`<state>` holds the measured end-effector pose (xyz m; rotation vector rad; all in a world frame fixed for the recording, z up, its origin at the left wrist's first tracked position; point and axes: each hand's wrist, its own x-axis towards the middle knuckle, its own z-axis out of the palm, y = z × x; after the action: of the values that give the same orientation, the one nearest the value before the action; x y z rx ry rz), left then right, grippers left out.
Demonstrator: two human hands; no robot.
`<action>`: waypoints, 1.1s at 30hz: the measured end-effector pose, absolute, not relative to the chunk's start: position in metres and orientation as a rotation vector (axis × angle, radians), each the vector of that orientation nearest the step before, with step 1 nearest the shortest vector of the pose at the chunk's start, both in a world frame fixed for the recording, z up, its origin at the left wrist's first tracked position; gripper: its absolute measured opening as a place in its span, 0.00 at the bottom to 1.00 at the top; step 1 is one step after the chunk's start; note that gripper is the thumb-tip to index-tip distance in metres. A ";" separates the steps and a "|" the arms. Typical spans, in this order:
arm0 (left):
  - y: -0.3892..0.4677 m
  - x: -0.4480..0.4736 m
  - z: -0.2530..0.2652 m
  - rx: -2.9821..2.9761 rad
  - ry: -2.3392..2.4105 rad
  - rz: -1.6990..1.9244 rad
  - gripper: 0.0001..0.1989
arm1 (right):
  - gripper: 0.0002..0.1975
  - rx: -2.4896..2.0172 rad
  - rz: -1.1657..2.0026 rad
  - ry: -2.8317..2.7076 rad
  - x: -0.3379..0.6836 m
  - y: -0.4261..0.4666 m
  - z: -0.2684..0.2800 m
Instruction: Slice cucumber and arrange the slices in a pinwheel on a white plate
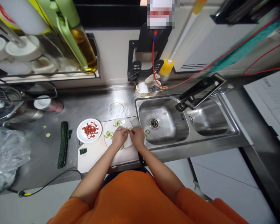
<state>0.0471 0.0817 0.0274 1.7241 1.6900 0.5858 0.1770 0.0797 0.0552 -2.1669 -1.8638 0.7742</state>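
Note:
Both hands are over a white square plate that rests on a white cutting board. My left hand has its fingers pinched together near the plate's middle. Close beside it, my right hand is pinched too, fingertips almost meeting the left's. Thin green cucumber slices lie curved in swirls on the plate, one at the fingertips. What the fingers hold is too small to make out. To the left, a round white dish holds small red dried berries. A cut cucumber piece lies on the board.
A long cucumber lies on the steel counter, left of the board. Further left is a clear plastic bag. A double sink with a black faucet adjoins on the right. A seasoning box stands behind.

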 end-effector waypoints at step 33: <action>0.051 -0.041 0.064 1.573 2.079 0.817 0.11 | 0.07 -1.893 0.776 -1.988 0.167 0.065 0.082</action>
<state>-0.0411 0.0507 0.0638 1.5727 2.0787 0.8165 0.1667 0.0649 0.0817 -1.8929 -1.9884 0.7756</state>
